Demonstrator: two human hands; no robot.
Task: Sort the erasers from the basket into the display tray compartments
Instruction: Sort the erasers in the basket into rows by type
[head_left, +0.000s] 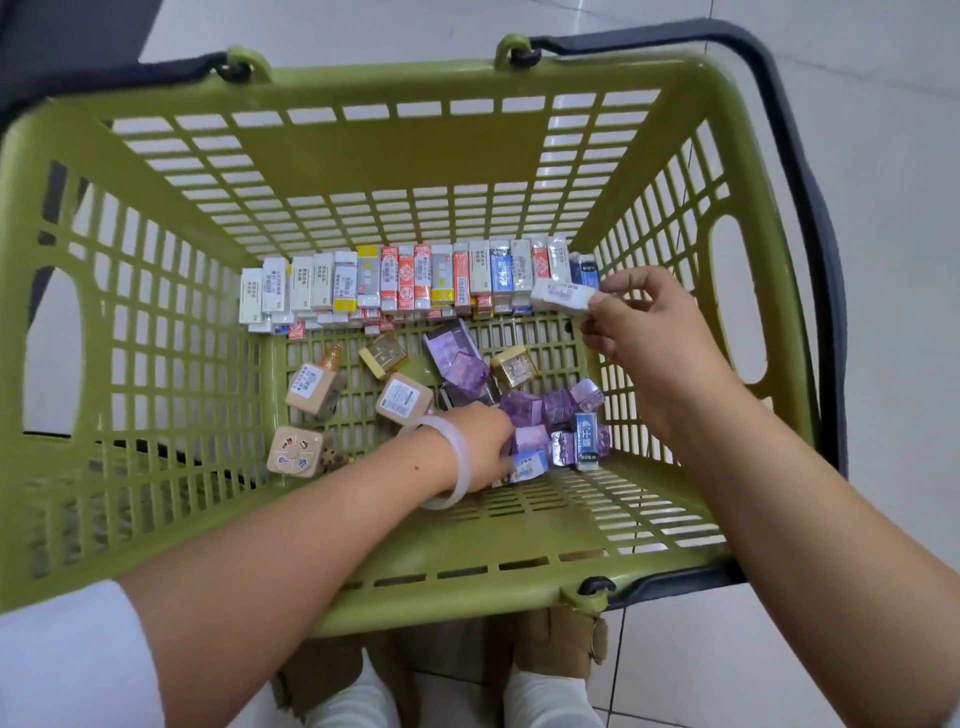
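Both hands are down inside a green plastic basket (156, 322). My right hand (644, 332) pinches a white eraser (563, 297) at the right end of a row of boxed erasers (405, 283) lined up along the far wall. My left hand (483, 441), with a pale bangle on the wrist, holds a blue-and-white eraser (530, 464) near the basket floor, beside a heap of purple wrapped erasers (540, 405). Another blue-and-white eraser (587, 441) stands among the purple ones. The display tray is out of sight.
Tan cube boxes (402, 402), (311, 389), (293, 451) and small gold-topped boxes (384, 356) lie scattered on the basket floor. Dark handles (800, 156) fold over the rim. The basket sits on a pale tiled floor above my brown shoes (556, 654).
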